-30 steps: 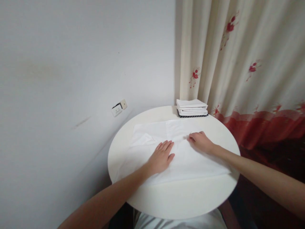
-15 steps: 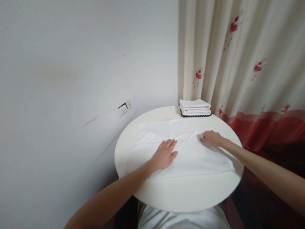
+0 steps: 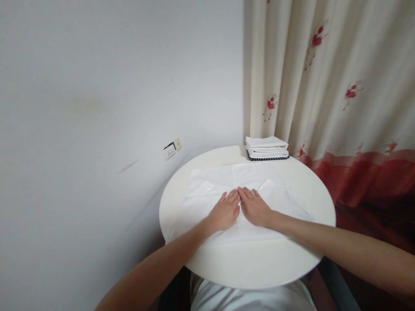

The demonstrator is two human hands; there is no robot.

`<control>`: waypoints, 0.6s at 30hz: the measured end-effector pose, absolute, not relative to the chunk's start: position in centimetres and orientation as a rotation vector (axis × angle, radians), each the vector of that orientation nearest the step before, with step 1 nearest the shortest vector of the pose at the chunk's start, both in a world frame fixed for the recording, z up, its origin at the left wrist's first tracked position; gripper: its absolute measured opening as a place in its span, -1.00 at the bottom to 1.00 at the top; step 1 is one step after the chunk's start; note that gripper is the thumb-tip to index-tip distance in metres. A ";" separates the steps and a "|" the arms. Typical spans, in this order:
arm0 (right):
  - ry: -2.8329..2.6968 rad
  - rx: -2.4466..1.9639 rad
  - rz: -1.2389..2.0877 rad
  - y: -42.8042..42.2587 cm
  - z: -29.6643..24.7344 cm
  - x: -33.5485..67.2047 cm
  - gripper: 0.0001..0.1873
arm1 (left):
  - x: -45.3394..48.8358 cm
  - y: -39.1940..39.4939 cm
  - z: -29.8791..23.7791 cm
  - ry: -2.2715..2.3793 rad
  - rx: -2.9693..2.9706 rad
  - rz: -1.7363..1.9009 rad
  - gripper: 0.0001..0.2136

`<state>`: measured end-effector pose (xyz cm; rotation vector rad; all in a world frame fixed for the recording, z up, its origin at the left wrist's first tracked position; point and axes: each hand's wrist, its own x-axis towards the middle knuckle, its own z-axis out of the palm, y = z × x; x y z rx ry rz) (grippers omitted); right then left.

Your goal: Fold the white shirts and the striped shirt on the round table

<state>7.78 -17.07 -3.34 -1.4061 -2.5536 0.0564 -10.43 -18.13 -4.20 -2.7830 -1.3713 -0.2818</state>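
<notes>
A white garment lies spread on a round white table. It has a seam down the middle of its far part and a slanted folded edge on either side of it. My left hand rests flat on the middle of the cloth, fingers stretched out. Beside it, my right hand also lies flat on the cloth, with its fingertips close against those of the left. Neither hand grips the fabric. Both hands cover the cloth's centre.
A stack of folded white cloths sits on a black-and-white patterned item at the table's far edge. A wall with a socket borders the left. A flowered curtain hangs behind on the right.
My right hand has moved left from the cloth's right side to its middle, and its curled fingers have straightened and flattened. The left hand stays about where it was.
</notes>
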 end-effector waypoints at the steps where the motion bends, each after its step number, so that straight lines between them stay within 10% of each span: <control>1: -2.534 -1.435 0.063 -17.1 -3.8 8.2 -0.34 | -10.6 -18.2 -4.1 -1.373 -2.783 -0.277 -0.46; 18: -2.187 -1.893 -0.169 -16.5 -6.6 25.3 -0.28 | -29.8 -18.1 -3.4 -2.011 -2.496 -0.177 -0.40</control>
